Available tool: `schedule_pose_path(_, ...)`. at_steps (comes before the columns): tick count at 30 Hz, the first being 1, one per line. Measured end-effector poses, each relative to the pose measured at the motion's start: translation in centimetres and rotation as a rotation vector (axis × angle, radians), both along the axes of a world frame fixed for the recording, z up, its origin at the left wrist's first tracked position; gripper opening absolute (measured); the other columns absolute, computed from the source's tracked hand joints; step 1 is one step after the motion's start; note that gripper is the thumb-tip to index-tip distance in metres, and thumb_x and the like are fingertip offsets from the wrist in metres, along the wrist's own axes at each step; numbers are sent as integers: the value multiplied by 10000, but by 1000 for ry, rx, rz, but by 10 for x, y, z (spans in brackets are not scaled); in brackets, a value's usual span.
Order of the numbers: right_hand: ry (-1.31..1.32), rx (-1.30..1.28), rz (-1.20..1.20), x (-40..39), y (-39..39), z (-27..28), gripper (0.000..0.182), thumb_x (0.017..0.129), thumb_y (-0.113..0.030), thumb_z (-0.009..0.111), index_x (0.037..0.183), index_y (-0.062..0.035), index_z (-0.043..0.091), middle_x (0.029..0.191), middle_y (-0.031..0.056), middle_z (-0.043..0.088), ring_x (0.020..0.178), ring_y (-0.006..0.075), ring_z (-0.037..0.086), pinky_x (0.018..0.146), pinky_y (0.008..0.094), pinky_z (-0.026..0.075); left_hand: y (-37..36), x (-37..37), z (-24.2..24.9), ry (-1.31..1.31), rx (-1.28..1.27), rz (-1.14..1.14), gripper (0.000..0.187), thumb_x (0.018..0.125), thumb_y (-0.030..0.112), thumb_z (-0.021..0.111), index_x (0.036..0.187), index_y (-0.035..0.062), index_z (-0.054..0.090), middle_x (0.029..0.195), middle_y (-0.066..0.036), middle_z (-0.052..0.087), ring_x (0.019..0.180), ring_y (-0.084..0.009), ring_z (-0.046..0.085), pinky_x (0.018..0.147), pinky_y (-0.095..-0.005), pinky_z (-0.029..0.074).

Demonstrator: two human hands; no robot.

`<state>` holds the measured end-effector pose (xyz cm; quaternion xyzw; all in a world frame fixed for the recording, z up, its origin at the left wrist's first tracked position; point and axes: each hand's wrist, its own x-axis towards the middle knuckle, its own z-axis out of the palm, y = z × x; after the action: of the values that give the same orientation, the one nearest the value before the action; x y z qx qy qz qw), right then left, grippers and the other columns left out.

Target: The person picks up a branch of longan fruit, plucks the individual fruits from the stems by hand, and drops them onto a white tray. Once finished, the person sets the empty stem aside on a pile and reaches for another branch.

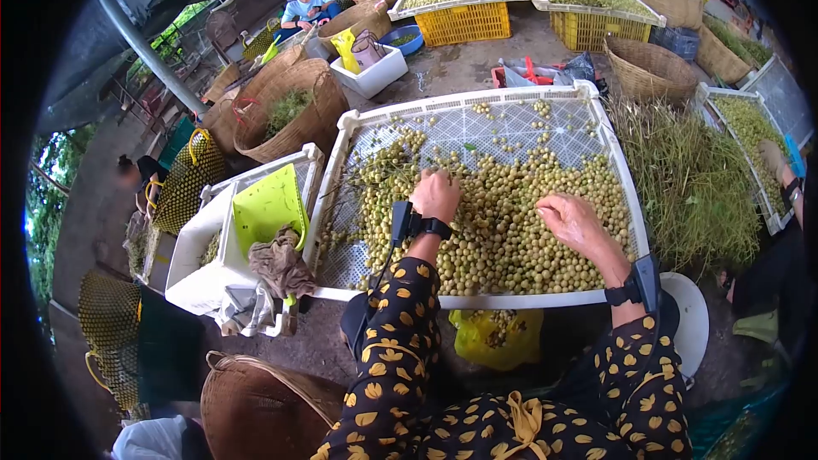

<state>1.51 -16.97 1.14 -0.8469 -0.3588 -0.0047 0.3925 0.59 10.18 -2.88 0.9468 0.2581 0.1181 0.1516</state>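
Observation:
A white mesh tray [477, 102] lies in front of me, covered over much of its base with small round yellowish-green fruits [511, 238]. Over the fruits left of the middle is my left hand [436, 196], its fingers curled downward; what they hold, if anything, is hidden. My right hand [575, 221] hovers above the right part of the pile with thumb and fingers drawn together, and I cannot make out anything between them. Thin stems with fruits [379, 169] lie at the tray's left side, near my left hand.
At the left stand a lime-green scoop-like container [271, 204] and a crumpled brown cloth [283, 264]. A heap of cut stems [682, 179] rises at the right. Below the tray hangs a yellow bag [494, 341]. Wicker baskets [268, 405] stand around; other people sit nearby.

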Motion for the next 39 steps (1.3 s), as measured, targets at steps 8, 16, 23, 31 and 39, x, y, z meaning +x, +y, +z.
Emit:
schedule_pose_path(8,-18,-118,10,-4,3,10,198,873,-190,521,854,-30,636,799,146,643,766,302,625,731,402,490,-36,2,-4,67,150,-47,413,790,498,584,820,99,687,899,-99,655,951,-271,581,980,-539,219)
schedule_pose_path(16,10,-99,-129,8,-11,-1,284,875,-249,551,993,9,568,821,162,612,792,307,610,744,405,491,-53,14,5,-263,-96,-121,158,786,273,621,802,137,700,743,-54,682,711,-246,638,904,-527,316)
schedule_pose_path(23,411,110,-123,27,-4,-19,788,817,-415,649,1296,113,313,995,174,616,785,245,601,706,341,482,-93,4,18,-547,-581,-546,77,802,18,594,862,26,641,688,-67,662,674,-116,645,559,-238,481)
schedule_pose_path(31,692,686,-67,27,8,-16,886,820,-268,686,1379,51,77,1026,139,567,687,132,574,551,232,475,-113,-10,33,-310,-873,-750,111,863,91,612,894,-8,650,769,-21,652,738,-74,595,679,-225,478)
schedule_pose_path(39,641,593,-116,28,2,-20,232,916,-172,536,1096,-26,533,834,47,623,578,59,522,494,196,428,-79,5,20,-318,-742,-555,446,841,237,634,1168,-48,531,1040,-157,623,874,-190,634,728,-298,501)
